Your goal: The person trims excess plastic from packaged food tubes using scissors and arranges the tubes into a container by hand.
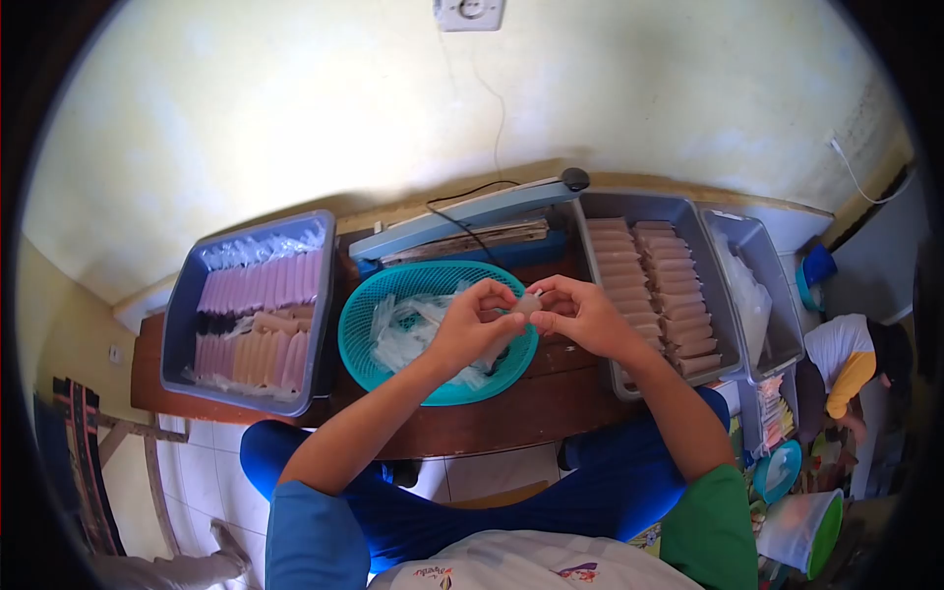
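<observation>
Above the right side of a turquoise plastic basket (356, 369), my left hand (477, 320) and my right hand (585, 317) meet. Between them is a small, pale plastic packet (528, 305). Fingers and thumbs of both hands are pinched on it, and they cover part of it. Crumpled clear plastic bags (398, 329) lie in the basket. To the right stands a grey tub (723, 320) with two rows of filled pinkish-brown tube packets (678, 285). A second grey tub (177, 329) on the left holds pink and tan tube packets (261, 282).
Behind the basket lies a long blue-grey sealer (472, 218) with a black cable. Another grey tub (777, 295) with clear plastic stands at the far right. A person (846, 359) bends down at the right, near a bucket (801, 531). The wooden table (462, 428) stands against the wall.
</observation>
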Motion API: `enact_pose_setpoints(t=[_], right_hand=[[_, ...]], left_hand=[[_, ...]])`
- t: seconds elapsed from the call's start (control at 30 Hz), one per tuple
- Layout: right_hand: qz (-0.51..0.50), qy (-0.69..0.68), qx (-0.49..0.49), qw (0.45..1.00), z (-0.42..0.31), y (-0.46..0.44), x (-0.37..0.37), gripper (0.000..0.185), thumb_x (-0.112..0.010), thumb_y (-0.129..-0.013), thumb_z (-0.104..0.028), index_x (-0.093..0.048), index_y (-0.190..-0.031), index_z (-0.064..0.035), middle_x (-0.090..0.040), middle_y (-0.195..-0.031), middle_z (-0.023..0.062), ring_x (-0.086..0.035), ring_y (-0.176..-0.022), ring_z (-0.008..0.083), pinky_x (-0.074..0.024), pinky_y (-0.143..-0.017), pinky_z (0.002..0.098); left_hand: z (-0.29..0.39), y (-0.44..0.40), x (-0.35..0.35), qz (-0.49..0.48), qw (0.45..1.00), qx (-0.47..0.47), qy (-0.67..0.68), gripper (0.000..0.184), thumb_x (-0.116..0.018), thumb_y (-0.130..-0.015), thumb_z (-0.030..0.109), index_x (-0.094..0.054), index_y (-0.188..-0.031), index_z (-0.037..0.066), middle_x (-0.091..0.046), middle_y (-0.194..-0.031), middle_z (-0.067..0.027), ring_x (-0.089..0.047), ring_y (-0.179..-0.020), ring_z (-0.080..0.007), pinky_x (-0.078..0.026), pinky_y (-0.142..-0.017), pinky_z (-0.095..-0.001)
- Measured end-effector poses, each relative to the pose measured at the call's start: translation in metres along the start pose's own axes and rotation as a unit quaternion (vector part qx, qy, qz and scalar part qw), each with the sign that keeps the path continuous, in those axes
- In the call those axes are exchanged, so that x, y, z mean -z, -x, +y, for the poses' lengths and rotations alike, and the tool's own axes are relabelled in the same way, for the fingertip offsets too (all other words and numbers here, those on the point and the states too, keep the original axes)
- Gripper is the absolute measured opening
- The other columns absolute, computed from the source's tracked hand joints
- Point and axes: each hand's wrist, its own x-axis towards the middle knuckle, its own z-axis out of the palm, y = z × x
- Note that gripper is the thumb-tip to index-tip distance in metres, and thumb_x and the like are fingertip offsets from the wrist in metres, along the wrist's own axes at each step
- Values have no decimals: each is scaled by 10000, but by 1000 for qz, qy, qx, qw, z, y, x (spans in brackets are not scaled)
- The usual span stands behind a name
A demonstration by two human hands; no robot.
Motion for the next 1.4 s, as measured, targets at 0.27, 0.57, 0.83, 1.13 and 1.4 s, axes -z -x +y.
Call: enact_pose_setpoints(t=[0.27, 0.57, 0.83, 1.13, 1.4], right_hand=[[111, 1, -18, 994, 8, 2, 93, 198, -687, -835, -65, -628, -999, 29, -663, -844, 91, -640, -734, 130, -527, -663, 258], [288, -49, -39, 956, 26, 7, 192, 205, -631, -875, -86, -609, -1048, 21, -639, -923, 81, -640, -782, 157, -531, -732, 269], [435, -37, -44, 899, 54, 11, 237, 267, -652, -851, -62, -545, -1067, 52, -649, -864, 146, -670, -736, 194, -555, -655, 283], [464, 38, -52, 884, 115, 14, 287, 302, -621, -857, -43, -507, -1123, 45, -650, -886, 155, -672, -671, 200, -535, -546, 287], [413, 23, -89, 906, 119, 14, 287, 601, -514, -780, 48, -384, -1367, 54, -469, -1378, 222, -645, -586, 199, -512, -513, 289]], left_hand=[[-9, -75, -55, -42, 997, 58, 10, 280, -638, -900, 184, -527, -1107, 30, -633, -1028, -98, -644, -913, -178, -514, -769, -287], [-36, -167, -107, 30, 994, 53, 87, 284, -660, -824, 59, -548, -1082, 18, -609, -928, -78, -589, -833, -153, -489, -714, -267], [-70, -238, -149, 74, 996, 39, 43, 344, -669, -815, 5, -508, -1119, -5, -566, -964, -89, -605, -865, -175, -525, -717, -254], [-106, -307, -177, 106, 994, -4, -28, 289, -716, -765, 28, -574, -1016, 22, -667, -768, -87, -630, -668, -140, -495, -608, -275], [-130, -336, -173, 139, 971, -20, -191, 209, -667, -731, 28, -685, -939, 34, -708, -879, -125, -679, -856, -238, -515, -785, -327]])
